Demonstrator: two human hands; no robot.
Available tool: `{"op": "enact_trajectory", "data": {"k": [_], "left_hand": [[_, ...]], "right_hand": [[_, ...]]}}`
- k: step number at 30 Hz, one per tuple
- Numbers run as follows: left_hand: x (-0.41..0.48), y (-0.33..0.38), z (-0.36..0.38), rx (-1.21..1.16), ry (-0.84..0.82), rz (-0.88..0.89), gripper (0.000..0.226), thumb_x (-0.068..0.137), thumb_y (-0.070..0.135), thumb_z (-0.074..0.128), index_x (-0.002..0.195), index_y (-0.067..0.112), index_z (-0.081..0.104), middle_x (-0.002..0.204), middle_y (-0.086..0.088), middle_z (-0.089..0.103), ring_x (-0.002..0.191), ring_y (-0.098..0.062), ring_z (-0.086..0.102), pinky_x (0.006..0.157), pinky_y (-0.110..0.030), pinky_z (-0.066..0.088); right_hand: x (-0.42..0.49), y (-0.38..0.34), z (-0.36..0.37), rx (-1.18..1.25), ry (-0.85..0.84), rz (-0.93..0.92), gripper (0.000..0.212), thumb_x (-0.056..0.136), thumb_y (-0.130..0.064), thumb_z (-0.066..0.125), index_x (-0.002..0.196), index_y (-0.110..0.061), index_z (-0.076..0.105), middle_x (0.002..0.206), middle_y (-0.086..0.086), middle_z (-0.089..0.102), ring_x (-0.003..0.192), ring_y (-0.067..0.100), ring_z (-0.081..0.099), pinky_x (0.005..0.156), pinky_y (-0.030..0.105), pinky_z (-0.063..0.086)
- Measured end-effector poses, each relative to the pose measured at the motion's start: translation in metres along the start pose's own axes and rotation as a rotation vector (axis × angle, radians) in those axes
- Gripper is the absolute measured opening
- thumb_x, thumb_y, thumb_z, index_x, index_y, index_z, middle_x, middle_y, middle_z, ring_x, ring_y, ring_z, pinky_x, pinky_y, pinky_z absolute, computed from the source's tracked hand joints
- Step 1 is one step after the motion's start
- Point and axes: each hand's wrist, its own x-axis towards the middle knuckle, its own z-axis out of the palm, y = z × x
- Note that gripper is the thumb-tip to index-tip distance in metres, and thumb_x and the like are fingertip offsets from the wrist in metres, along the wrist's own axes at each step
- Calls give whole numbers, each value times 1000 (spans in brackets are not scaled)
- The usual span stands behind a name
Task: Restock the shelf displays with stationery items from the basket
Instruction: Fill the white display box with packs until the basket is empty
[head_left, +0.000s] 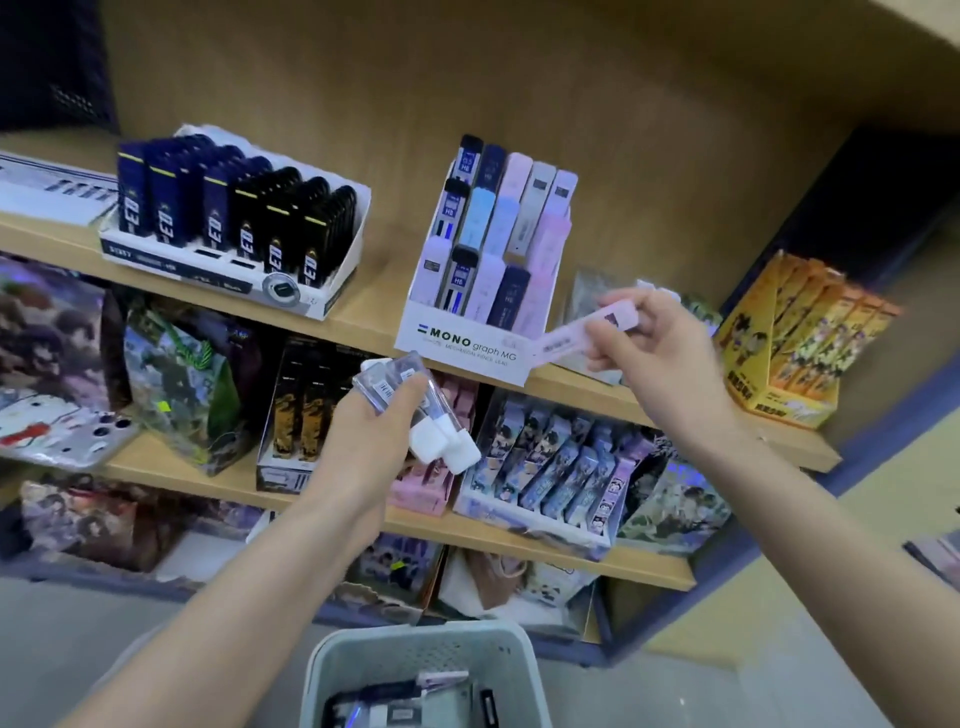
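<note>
Left hand: fingers and thumb curled round a small bundle of clear lead cases; their white caps stick out down and to the right of the fingertips.
Right hand: thumb and fingers pinch one pale pink lead case near its right end; the free end juts out to the left of the fingertips.
Pink case, position: held level in the air, its free end just beside the lower right corner of the MONO display box; whether they touch cannot be told.
MONO display box: stands on the upper shelf, up and left of the right fingers and above the left fingers; tiers of lead cases fill it.
Basket: pale grey, well below both sets of fingers, between the forearms; more cases lie inside.
Dark-case tray: upper shelf, well left of the left fingers.
Yellow carton: right of the right hand.
Illustrated packs: lower shelf, below the right fingers.
</note>
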Motion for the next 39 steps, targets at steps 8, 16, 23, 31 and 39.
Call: {"op": "enact_trajectory", "data": {"k": [8,16,23,31,39], "left_hand": [[10,8,-1,-84,16,-13,16,98,26,49,99,17,63,106,-15,67,104,-34,61,92,-46,47],[11,17,-17,-126,68,-14,14,98,25,48,92,22,60,93,-7,65,90,-23,59,90,-44,47],[12,22,-26,-158,73,-21,15,98,23,48,88,19,59,84,-4,63,77,-17,58,72,-32,47],[11,23,-29,-167,55,-30,15,98,23,49,90,18,61,92,-7,65,86,-21,59,83,-37,49],[11,23,-27,-180,50,-38,15,98,23,49,89,18,59,88,-6,63,83,-19,58,84,-39,48]], "right_hand": [[89,-39,15,-196,248,-332,14,96,-14,47,96,-17,61,81,-7,63,71,5,66,78,33,56],[143,-42,35,-370,219,-370,20,95,-7,44,104,-12,61,91,7,62,82,21,63,80,32,54],[156,-59,23,-581,114,-400,27,94,-6,44,110,-11,65,103,13,64,87,27,65,82,27,51],[133,-44,22,-704,-51,-373,20,96,-13,50,109,-11,65,96,1,61,84,15,53,72,17,35],[129,-34,34,-833,-97,-327,5,86,-17,65,90,-16,62,95,4,59,89,20,55,79,35,48]]}}
